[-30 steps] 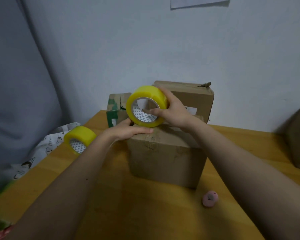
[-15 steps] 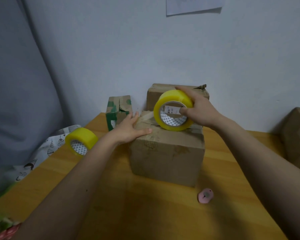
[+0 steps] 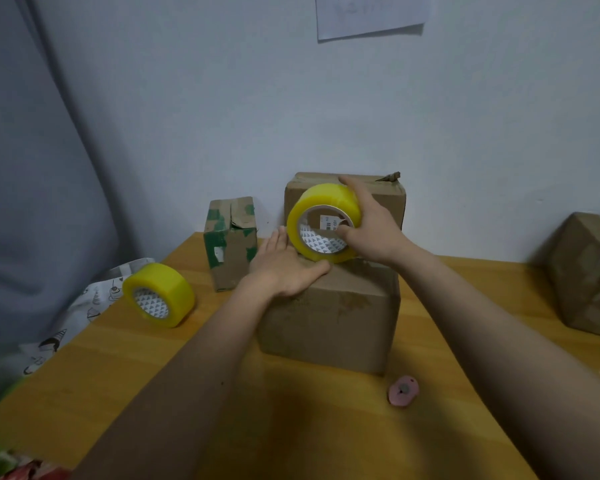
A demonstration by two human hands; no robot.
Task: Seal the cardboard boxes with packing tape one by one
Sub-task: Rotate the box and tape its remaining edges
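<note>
One tape roll [image 3: 324, 223] in right hand [image 3: 374, 230], seemingly touching box [image 3: 329, 317].

Little can be read. A small white label inside the cardboard core of the yellow packing-tape roll [image 3: 324, 223], which the right hand [image 3: 373, 225] grips over the brown cardboard box [image 3: 329, 317], shows what looks like "103" above barcode-like bars; the rest is too small to tell. The white paper sheet [image 3: 371, 13] on the wall carries dark marks, cut off and unreadable.
</note>
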